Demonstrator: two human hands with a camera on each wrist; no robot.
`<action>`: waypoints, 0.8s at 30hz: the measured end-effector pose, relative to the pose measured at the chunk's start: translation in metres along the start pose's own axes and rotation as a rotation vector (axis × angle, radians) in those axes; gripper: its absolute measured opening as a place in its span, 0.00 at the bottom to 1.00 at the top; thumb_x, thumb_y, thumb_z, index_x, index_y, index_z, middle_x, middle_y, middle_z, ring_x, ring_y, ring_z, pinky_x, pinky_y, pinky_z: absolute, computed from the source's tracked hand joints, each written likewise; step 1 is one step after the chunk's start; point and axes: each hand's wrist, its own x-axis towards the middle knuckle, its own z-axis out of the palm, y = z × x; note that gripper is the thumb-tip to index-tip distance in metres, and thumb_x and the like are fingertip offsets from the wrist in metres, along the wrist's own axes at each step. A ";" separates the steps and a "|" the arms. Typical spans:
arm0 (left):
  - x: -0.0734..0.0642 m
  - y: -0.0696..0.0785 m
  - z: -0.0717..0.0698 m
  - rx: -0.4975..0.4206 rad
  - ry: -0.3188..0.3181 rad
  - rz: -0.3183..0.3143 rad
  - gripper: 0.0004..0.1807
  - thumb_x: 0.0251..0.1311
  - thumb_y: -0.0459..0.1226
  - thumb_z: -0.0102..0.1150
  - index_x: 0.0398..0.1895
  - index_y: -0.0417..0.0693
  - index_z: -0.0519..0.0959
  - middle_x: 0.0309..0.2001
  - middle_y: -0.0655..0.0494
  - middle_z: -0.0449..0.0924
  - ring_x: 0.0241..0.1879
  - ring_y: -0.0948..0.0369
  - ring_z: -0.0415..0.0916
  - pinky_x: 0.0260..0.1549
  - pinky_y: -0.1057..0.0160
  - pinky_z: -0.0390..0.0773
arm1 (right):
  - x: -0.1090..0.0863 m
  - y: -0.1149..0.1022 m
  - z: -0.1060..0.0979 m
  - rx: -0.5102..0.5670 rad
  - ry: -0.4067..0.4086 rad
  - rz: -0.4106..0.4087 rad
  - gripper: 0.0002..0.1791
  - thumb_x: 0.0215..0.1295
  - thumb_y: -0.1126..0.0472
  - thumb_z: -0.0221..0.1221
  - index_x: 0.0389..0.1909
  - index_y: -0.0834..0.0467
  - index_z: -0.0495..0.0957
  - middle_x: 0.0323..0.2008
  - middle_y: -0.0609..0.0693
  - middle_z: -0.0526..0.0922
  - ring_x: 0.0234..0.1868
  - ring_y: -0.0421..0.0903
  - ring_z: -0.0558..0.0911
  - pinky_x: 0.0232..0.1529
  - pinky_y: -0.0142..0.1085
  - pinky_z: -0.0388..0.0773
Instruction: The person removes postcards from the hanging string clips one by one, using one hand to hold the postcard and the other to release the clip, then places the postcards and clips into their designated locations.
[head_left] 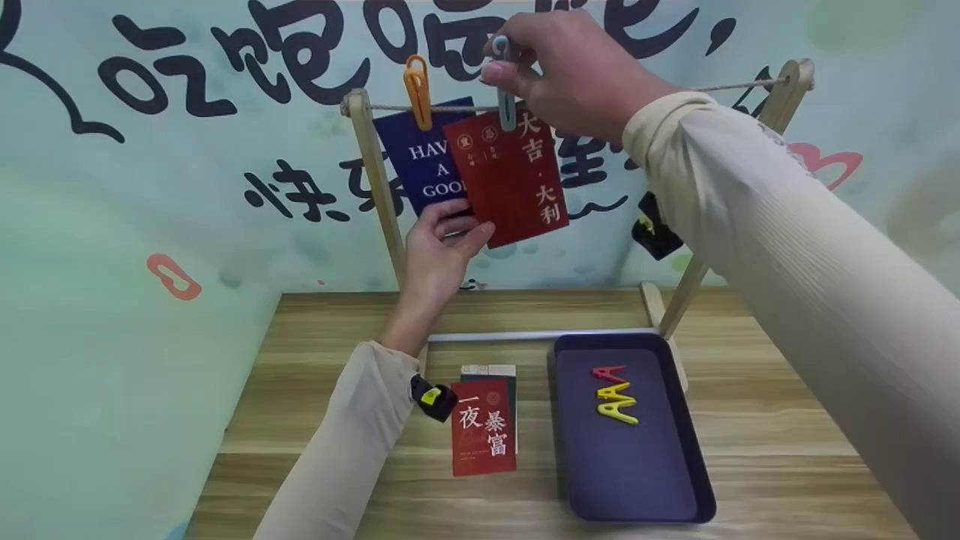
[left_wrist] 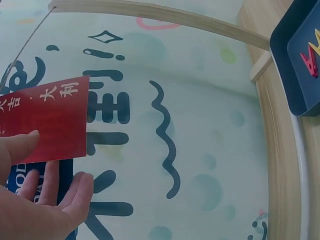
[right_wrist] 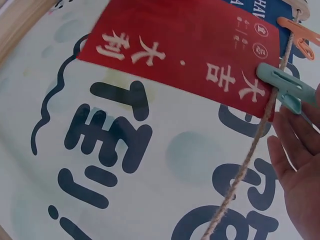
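Note:
A red card (head_left: 510, 180) with white characters hangs at the rope, tilted, its left part overlapping a blue card (head_left: 420, 161). My left hand (head_left: 442, 247) pinches the red card's lower left edge, thumb in front and fingers behind. At the red card's top edge, my right hand (head_left: 562, 67) pinches a light blue clothespin (head_left: 507, 105), whose jaws straddle the rope (right_wrist: 257, 132) and the card. An orange clothespin (head_left: 418, 94) clips the blue card to the same rope. In the left wrist view, the left fingers lie in front of the blue card (left_wrist: 65, 177).
A wooden frame (head_left: 381, 180) carries the rope before a printed backdrop. On the table below, a dark blue tray (head_left: 637, 480) holds a red clothespin (head_left: 606, 373) and yellow clothespins (head_left: 619, 409). Left of it lies a red card (head_left: 484, 442) atop other cards.

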 end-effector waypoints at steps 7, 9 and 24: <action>-0.002 -0.002 0.000 0.031 0.046 -0.035 0.13 0.65 0.30 0.62 0.51 0.37 0.78 0.48 0.43 0.81 0.42 0.58 0.82 0.36 0.66 0.88 | 0.002 0.002 -0.005 -0.039 -0.032 -0.006 0.23 0.77 0.54 0.50 0.69 0.53 0.71 0.60 0.56 0.81 0.58 0.53 0.81 0.62 0.47 0.80; -0.002 -0.002 -0.001 0.048 0.068 -0.041 0.11 0.65 0.30 0.62 0.50 0.38 0.79 0.47 0.43 0.81 0.41 0.59 0.81 0.34 0.68 0.87 | 0.004 0.002 -0.007 -0.066 -0.059 0.001 0.24 0.77 0.55 0.51 0.70 0.53 0.70 0.62 0.57 0.80 0.58 0.54 0.82 0.61 0.48 0.81; -0.006 -0.004 0.001 0.086 0.063 -0.054 0.11 0.68 0.31 0.59 0.51 0.40 0.79 0.49 0.46 0.79 0.44 0.54 0.83 0.39 0.63 0.88 | 0.012 -0.001 -0.011 -0.228 -0.138 -0.009 0.20 0.72 0.60 0.58 0.63 0.57 0.77 0.60 0.60 0.81 0.58 0.59 0.81 0.59 0.53 0.82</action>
